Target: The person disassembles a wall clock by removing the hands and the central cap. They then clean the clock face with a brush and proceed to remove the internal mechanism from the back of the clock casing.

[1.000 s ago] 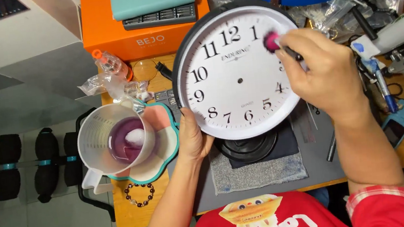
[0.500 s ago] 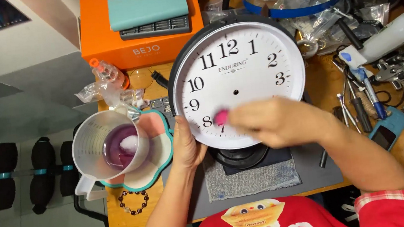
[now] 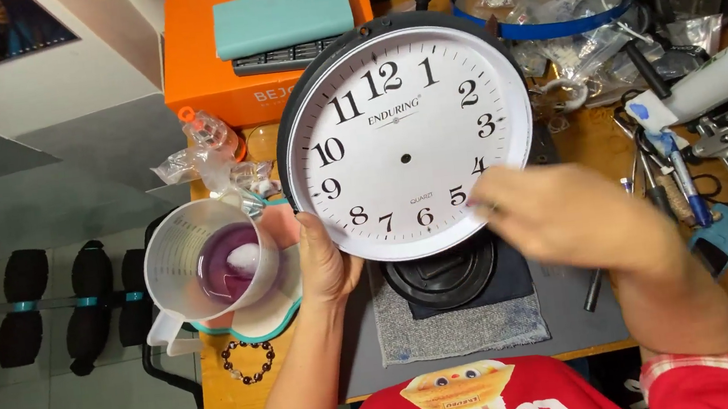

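Note:
A round white clock dial [image 3: 399, 111] with black numerals, a black rim and no hands on it is held tilted above the desk. My left hand [image 3: 325, 263] grips its lower left edge, thumb on the face near the numerals. My right hand [image 3: 563, 215] is blurred with motion, its fingertips on the dial's lower right edge; whatever is under the fingers is hidden. Below the dial lie a black round clock back [image 3: 444, 277] and a grey cloth [image 3: 458, 325].
A clear measuring jug [image 3: 180, 251] with purple liquid stands in a teal dish [image 3: 286, 316] at the left. An orange box [image 3: 204, 59] and a blue ring [image 3: 544, 28] are behind. Hand tools [image 3: 676, 172], a white bottle [image 3: 720, 77] and a bead bracelet [image 3: 250, 361] lie around.
My right hand, with a pink pad in its fingers, swept from the dial's upper right down across the face to the lower right; the pad is now out of sight. The left hand kept its hold.

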